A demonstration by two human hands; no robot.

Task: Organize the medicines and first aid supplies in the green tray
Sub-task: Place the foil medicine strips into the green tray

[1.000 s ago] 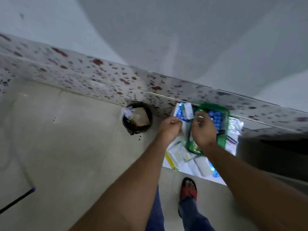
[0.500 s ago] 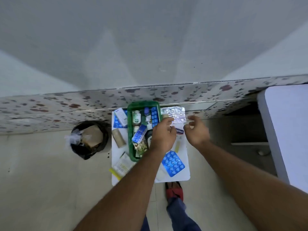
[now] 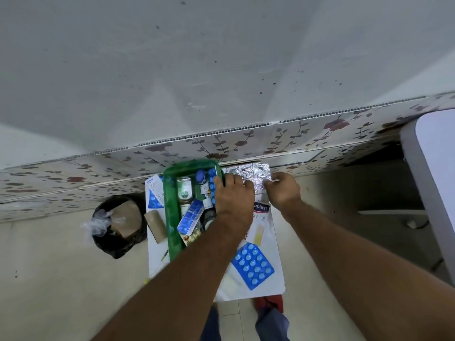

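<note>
The green tray (image 3: 172,217) sits on a small white table (image 3: 275,244) against the floral-tiled wall base, its long axis running from near to far, the far end almost at the wall. Inside it a green-labelled bottle (image 3: 185,189) lies along the same axis, and a blue box (image 3: 190,217) lies tilted across the middle. The left hand (image 3: 232,196) rests over the tray's right rim, fingers curled down onto the near-left edge of a silver foil strip (image 3: 248,174) that lies just right of the tray at the far end of the table, its long side running left to right. The right hand (image 3: 283,189) pinches the strip's near-right edge between thumb and fingertips. A plaster box (image 3: 261,212) lies nearer, pointing near to far, and a blue blister pack (image 3: 253,265) lies at an angle near the table's near edge. A brown roll (image 3: 155,225) lies left of the tray, and a black bin (image 3: 118,227) stands on the floor further left. Compared with half a second ago, the right hand has closed in from just right of the strip onto its edge, and the left hand has shifted slightly toward it.
</note>
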